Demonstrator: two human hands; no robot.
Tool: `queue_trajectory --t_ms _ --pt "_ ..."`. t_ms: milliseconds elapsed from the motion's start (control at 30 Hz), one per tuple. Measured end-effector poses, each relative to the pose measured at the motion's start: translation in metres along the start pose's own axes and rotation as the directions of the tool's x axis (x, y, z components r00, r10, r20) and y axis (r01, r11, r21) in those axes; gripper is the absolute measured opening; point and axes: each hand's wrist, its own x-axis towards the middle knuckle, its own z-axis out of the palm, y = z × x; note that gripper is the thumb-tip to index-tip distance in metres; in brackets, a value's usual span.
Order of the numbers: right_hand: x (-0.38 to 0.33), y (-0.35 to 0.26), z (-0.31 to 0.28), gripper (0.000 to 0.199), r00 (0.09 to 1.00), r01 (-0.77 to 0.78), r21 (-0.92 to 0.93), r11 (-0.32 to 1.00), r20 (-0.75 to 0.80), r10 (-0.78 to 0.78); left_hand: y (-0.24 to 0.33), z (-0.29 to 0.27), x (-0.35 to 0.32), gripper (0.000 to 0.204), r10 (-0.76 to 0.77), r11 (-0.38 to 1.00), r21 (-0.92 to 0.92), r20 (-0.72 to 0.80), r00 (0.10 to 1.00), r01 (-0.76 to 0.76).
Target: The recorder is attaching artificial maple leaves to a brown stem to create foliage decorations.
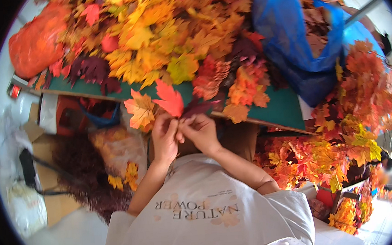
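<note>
My two hands meet in front of my chest at the table's near edge, fingers closed in pinches. From my left hand (163,135) an orange artificial maple leaf (140,109) and a red artificial maple leaf (169,99) stick up, their stems hidden by the fingers. My right hand (200,132) pinches close against the left one, at the base of a dark purple artificial maple leaf (200,108). How the stems join between the fingertips cannot be made out.
A heap of yellow, orange and red leaves (152,29) covers the green tabletop (280,109). At its right stands a blue plastic bag (286,46) of leaves; an orange bag (38,43) lies far left. More leaf bunches (300,155) fill the right side. Dark feathery foliage (83,177) sits lower left.
</note>
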Motion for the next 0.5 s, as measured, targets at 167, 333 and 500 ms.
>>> queue_trajectory --t_ms 167,333,500 --pt "0.015 -0.038 -0.007 0.011 0.99 0.075 -0.573 0.816 0.142 0.009 -0.009 0.001 -0.029 0.019 0.072 0.89 0.442 0.099 0.992 -0.109" --pt "0.023 -0.154 -0.021 0.014 0.809 0.578 -0.793 0.19 0.587 -0.013 -0.007 -0.024 -0.033 0.016 0.008 0.883 0.468 -0.037 0.999 0.01" --pt "0.075 -0.327 -0.082 0.01 0.596 0.27 -0.94 -0.206 0.332 -0.731 0.009 -0.036 -0.044 0.015 0.207 0.907 0.396 -0.114 0.972 -0.146"
